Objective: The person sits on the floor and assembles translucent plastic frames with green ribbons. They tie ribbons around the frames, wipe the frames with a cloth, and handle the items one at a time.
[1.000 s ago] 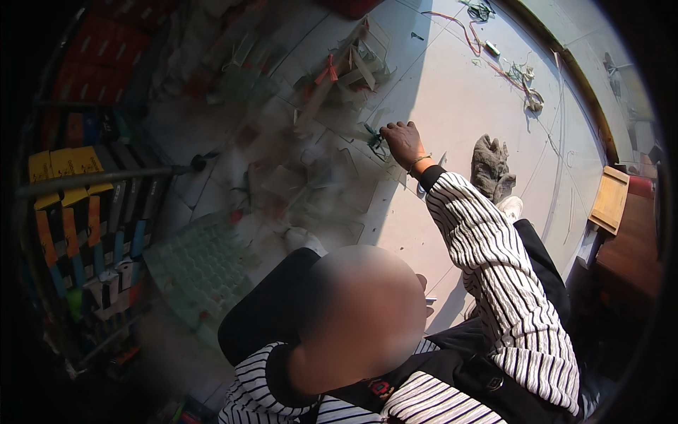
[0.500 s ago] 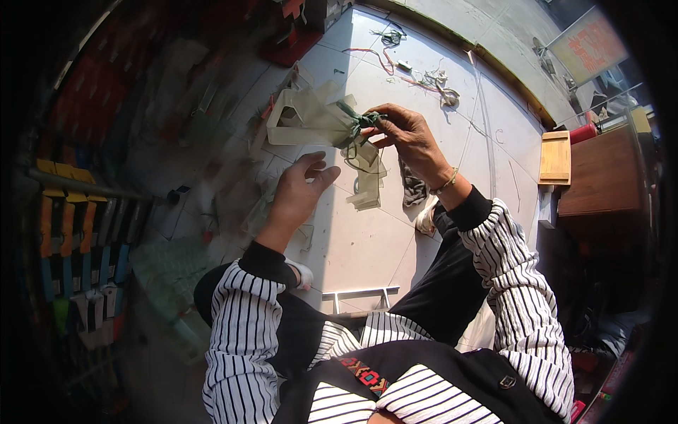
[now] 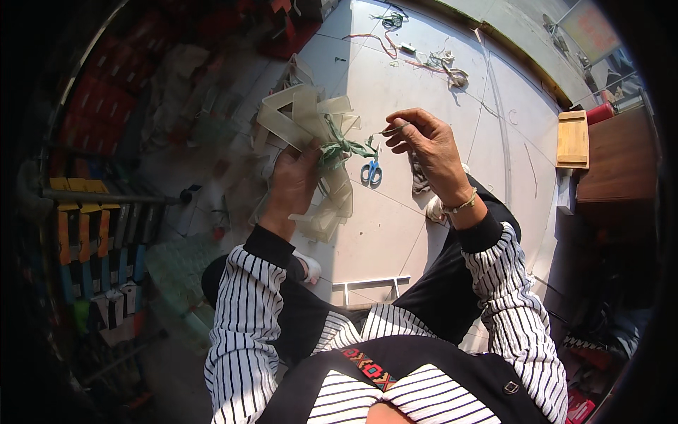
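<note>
My left hand (image 3: 293,180) is closed round a bundle of translucent, cream-coloured bent plastic pieces (image 3: 282,116). A green string (image 3: 346,147) ties the bundle at its middle, with a knot and loose ends on the side toward my right hand. My right hand (image 3: 432,145) is raised apart from the bundle, thumb and fingers pinching a thin dark green string end (image 3: 395,129). Below the knot, blue-handled scissors (image 3: 371,173) lie on the tiles. The palm side of my left hand is hidden.
Tangled cords (image 3: 445,67) lie on the tiled floor ahead, with green string (image 3: 393,19) beyond them. A wooden board (image 3: 572,139) stands at the right beside a brown cabinet (image 3: 618,155). Racks of packaged goods (image 3: 92,233) line the left. A dark cloth (image 3: 419,177) lies near my right foot.
My left hand has come up and closed on the bundle. My right hand has drawn rightward off the knot, keeping a string end. The bundle has turned, and the scissors now show.
</note>
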A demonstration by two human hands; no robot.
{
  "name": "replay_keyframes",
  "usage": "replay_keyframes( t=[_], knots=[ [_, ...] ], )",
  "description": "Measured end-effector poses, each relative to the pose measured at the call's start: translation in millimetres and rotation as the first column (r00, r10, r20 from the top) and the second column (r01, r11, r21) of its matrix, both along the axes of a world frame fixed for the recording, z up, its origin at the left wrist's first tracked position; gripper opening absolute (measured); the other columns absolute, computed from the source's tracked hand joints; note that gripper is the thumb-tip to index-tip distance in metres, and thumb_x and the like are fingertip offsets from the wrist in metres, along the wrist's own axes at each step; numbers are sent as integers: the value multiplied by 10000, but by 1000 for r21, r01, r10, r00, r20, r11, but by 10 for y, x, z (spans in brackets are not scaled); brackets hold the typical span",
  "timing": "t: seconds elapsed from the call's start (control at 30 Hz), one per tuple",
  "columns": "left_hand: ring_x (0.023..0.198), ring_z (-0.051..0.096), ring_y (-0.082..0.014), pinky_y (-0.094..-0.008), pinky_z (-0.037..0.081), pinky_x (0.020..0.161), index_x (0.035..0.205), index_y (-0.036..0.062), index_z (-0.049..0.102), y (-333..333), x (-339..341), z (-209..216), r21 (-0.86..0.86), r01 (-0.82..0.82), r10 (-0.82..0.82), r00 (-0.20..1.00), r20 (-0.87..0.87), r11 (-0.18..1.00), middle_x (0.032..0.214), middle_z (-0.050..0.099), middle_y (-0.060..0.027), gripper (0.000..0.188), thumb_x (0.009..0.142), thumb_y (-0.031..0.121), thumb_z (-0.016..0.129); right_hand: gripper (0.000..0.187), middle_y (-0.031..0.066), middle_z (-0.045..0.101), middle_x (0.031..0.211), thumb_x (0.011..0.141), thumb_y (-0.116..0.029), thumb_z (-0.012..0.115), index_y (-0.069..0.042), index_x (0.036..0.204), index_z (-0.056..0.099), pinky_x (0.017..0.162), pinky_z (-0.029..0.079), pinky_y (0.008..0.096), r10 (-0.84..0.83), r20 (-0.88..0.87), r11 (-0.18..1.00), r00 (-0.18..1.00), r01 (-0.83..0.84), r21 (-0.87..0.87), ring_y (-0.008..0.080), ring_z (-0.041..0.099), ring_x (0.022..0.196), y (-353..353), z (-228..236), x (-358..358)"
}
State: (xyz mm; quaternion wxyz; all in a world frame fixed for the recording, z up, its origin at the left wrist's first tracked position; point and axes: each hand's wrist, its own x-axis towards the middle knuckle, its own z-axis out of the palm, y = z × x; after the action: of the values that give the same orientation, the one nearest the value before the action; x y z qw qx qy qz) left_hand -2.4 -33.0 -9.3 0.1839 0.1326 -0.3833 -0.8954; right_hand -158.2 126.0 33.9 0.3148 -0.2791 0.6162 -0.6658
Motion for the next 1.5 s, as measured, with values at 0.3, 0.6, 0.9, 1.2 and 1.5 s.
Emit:
replay_keyframes(
  t=[0.3, 0.6, 0.9, 1.2, 1.5],
  knots=[
    [923, 565, -145, -298, 432, 864, 1133, 0, 515, 74, 9, 139, -46, -75, 78, 996, 50, 996, 1018, 597, -54, 281, 888, 123, 577, 319, 94, 608, 1030, 862, -265, 615, -13, 1051, 571, 865, 435, 311, -19, -229, 999, 973, 9, -42, 184, 573, 957, -9, 43, 224],
    [925, 564, -121, -260, 420, 865, 1116, -12, 528, 115, 60, 150, -129, -46, 60, 992, 109, 991, 1012, 603, -49, 300, 858, 115, 612, 200, 75, 637, 808, 878, -128, 599, 50, 967, 591, 684, 470, 219, 157, -108, 984, 982, -147, 95, 114, 574, 722, -94, -58, 422],
    [922, 571, -132, -276, 422, 870, 1108, -13, 528, 26, 36, 205, -78, -46, 53, 995, 88, 996, 1009, 607, -63, 299, 848, 106, 616, 240, 25, 578, 741, 900, -187, 578, 40, 980, 585, 645, 451, 213, 219, 72, 975, 973, -220, 12, 78, 516, 685, -86, -5, 301],
    [847, 580, -102, -231, 464, 775, 1074, -1, 560, 73, 32, 213, -147, -135, 161, 971, 177, 980, 962, 615, -40, 277, 836, 113, 643, 379, 85, 556, 1012, 756, -159, 696, -67, 1103, 578, 754, 432, 332, -39, -813, 998, 581, 68, 1, 252, 523, 934, -137, -48, 300],
    [835, 580, -100, -234, 467, 754, 1065, -11, 576, 170, 29, 142, -283, -29, 95, 970, 223, 959, 955, 624, -41, 271, 856, 154, 627, 172, 68, 509, 818, 741, -126, 657, -78, 863, 545, 677, 383, 345, 132, -884, 989, 448, 6, 151, 246, 510, 777, -171, -132, 427]
  ],
)
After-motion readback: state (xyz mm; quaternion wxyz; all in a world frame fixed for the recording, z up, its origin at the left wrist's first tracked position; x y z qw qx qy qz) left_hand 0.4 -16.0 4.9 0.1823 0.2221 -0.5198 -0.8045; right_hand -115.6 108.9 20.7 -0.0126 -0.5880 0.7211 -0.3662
